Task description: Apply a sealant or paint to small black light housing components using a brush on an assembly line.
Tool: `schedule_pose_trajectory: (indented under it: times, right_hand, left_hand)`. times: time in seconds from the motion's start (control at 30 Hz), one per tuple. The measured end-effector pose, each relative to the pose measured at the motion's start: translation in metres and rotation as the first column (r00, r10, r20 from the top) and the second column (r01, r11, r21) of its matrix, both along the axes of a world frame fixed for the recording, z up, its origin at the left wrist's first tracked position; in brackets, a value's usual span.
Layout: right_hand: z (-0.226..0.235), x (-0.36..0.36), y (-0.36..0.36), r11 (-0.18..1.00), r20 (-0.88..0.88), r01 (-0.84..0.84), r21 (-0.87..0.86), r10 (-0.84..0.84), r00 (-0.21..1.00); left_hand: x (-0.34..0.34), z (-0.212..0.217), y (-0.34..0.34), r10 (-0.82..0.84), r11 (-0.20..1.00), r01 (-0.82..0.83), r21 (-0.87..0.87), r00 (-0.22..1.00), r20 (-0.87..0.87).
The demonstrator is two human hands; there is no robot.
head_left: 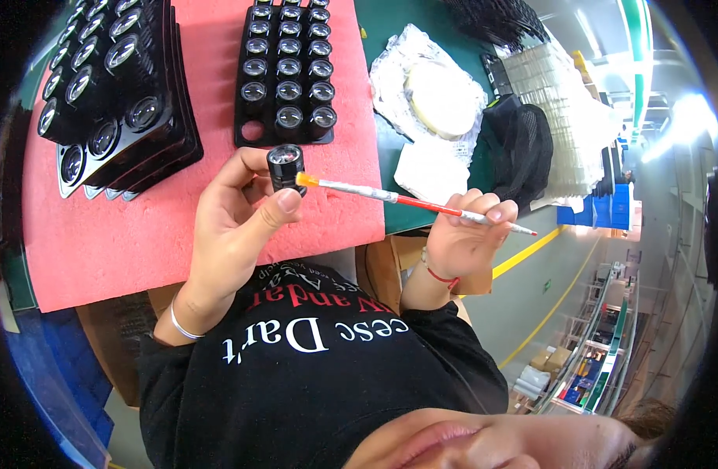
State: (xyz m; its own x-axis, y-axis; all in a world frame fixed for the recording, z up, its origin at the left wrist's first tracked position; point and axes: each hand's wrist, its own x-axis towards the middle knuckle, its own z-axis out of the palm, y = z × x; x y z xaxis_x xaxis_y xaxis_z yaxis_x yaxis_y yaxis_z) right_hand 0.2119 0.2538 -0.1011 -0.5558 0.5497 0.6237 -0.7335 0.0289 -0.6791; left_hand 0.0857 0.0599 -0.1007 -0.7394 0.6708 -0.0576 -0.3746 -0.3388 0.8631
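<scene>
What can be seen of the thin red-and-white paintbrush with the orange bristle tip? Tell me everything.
The thin red-and-white paintbrush is a slim stick, white with grey smudges near the bristles, red in the middle, white again at the tail. Its short orange bristle tip touches the rim of the small black cylindrical lens pinched in the left hand. It lies nearly level, gripped toward the rear by the fingers of the right hand, above the pink mat's edge.

head cam | 1 fisheye view | aimed steeply down over chest | hands seen close | pink mat (140, 234) filling upper left
</scene>
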Motion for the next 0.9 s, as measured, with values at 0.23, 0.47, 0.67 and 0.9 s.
schedule_pose_trajectory:
  times: [0.23, 0.47, 0.67, 0.9]
  right_hand:
    - [-0.002, -0.004, -0.002, 0.993, 0.053, 0.107, 0.043, -0.109, 0.993]
    - [-0.006, -0.004, 0.001, 0.993, 0.05, 0.112, -0.025, -0.111, 0.993]
    - [-0.017, -0.004, 0.006, 0.951, -0.047, 0.203, -0.233, -0.219, 0.975]
    - [-0.027, -0.007, 0.0, 0.904, -0.025, 0.406, -0.132, -0.412, 0.911]
  left_hand:
    - [0.001, -0.002, -0.001, -0.012, 1.0, 0.012, -0.021, 0.999, -0.035]
    - [-0.001, -0.005, -0.002, -0.035, 0.997, 0.027, -0.078, 0.994, -0.103]
    - [0.011, 0.0, -0.005, 0.087, 0.989, -0.114, -0.093, 0.962, -0.258]
    - [-0.01, 0.04, -0.027, 0.493, 0.726, -0.636, 0.262, 0.215, -0.843]
